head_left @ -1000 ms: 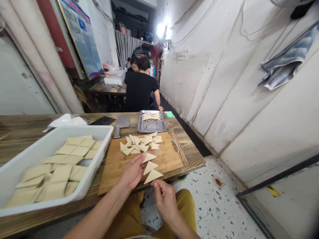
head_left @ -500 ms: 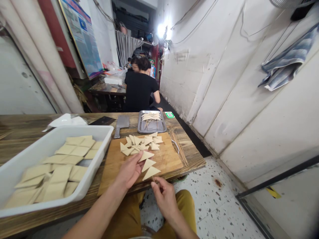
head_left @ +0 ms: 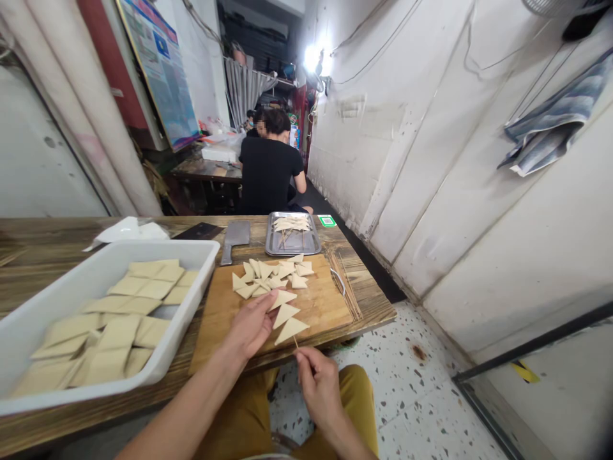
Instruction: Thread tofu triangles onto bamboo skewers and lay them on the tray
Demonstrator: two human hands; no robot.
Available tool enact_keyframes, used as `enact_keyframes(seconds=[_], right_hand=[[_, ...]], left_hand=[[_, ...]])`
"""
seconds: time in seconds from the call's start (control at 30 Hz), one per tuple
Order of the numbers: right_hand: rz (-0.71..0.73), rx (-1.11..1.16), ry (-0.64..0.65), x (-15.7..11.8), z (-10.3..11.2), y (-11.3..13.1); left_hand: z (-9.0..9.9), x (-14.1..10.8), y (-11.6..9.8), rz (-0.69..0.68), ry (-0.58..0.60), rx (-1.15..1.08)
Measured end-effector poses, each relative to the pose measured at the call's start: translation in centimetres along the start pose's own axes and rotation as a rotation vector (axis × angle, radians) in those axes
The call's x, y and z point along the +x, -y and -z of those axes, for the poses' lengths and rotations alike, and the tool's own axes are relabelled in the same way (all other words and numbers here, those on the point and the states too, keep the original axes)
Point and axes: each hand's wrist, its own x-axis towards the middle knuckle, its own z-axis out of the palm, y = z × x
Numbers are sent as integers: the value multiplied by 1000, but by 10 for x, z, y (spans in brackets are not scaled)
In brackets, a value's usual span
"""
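Note:
Three pale triangular pieces (head_left: 292, 330) hang in a row on a thin wooden skewer (head_left: 296, 343) over the front of the wooden cutting board (head_left: 220, 332). The top triangle is pinched between the fingers of my left hand (head_left: 253, 322). Below the row, my right hand (head_left: 317, 382) grips the skewer's lower end between thumb and fingers. Behind my left hand, a pile of loose triangles (head_left: 268, 275) lies on the board. On the left stands a white plastic tub (head_left: 191, 300) holding stacked flat square sheets (head_left: 112, 338).
A metal tray (head_left: 306, 246) with filled skewers stands behind the board. A cleaver (head_left: 236, 239) lies left of it. Bare skewers (head_left: 352, 291) lie at the board's right, near a metal handle. A person in black (head_left: 271, 172) sits beyond the table.
My right hand has moved slightly down, away from the triangles, and more of the skewer shows between it and the lowest triangle. My left hand has barely moved.

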Motion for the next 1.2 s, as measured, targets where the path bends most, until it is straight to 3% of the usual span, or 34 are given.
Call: enact_keyframes(seconds=[0.1, 0.2, 0.43, 0.87, 1.03, 1.2], right_hand=[[7, -9, -43, 4, -1, 1], [30, -18, -66, 8, -2, 2], [51, -23, -62, 10, -8, -1], [64, -30, -64, 13, -7, 0], [82, -32, -78, 15, -7, 0], [75, -62, -69, 14, -5, 2]], left_hand=[[-1, -6, 3, 40, 78, -69], [-2, -16, 12, 103, 130, 0], [-7, -23, 30, 137, 5, 68], [-3, -18, 36, 168, 14, 42], [-3, -17, 33, 174, 31, 41], [-4, -14, 17, 104, 42, 63]])
